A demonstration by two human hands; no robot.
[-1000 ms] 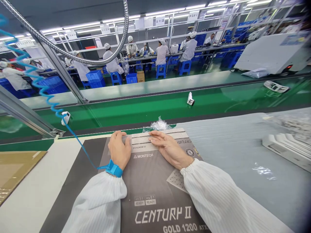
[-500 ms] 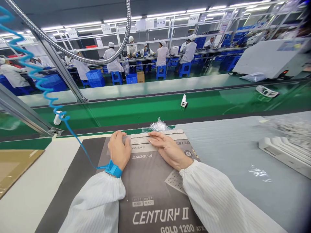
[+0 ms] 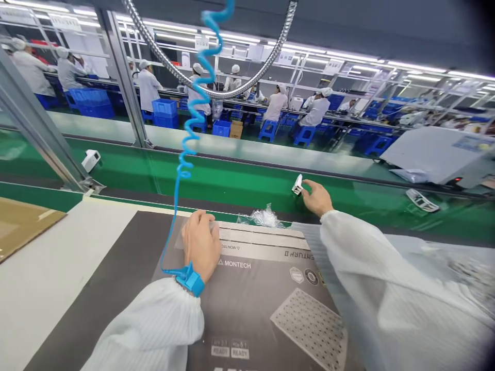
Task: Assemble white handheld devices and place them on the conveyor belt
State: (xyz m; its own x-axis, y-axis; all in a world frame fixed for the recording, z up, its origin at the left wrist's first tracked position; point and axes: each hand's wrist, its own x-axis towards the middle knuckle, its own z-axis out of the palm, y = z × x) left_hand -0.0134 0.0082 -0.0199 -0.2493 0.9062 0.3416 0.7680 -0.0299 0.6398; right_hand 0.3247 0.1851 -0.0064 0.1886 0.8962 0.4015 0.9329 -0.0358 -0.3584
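A flat grey printed sheet marked MONTECH (image 3: 247,304) lies in front of me. My left hand (image 3: 201,245) rests near its far left edge, with a blue wrist strap (image 3: 189,280) at the wrist. The fingers are bent over a small clear piece, and whether they grip it is unclear. On the green belt (image 3: 232,188), my right hand (image 3: 317,198) has its thumb and fingertips around a small white plastic part (image 3: 297,184). Crumpled clear plastic (image 3: 266,216) sits beyond the sheet's far edge.
Other white parts (image 3: 91,161) (image 3: 422,201) lie on the belt. A coiled blue cord (image 3: 199,93) hangs down to the wrist strap. Cardboard (image 3: 27,224) is at left, bagged parts (image 3: 460,268) at right. Metal posts (image 3: 124,77) stand at left; seated people work beyond.
My right hand has left the sheet and reached forward to the white part on the belt, taking hold of it. My left hand stays by the sheet's far edge. The view has shifted.
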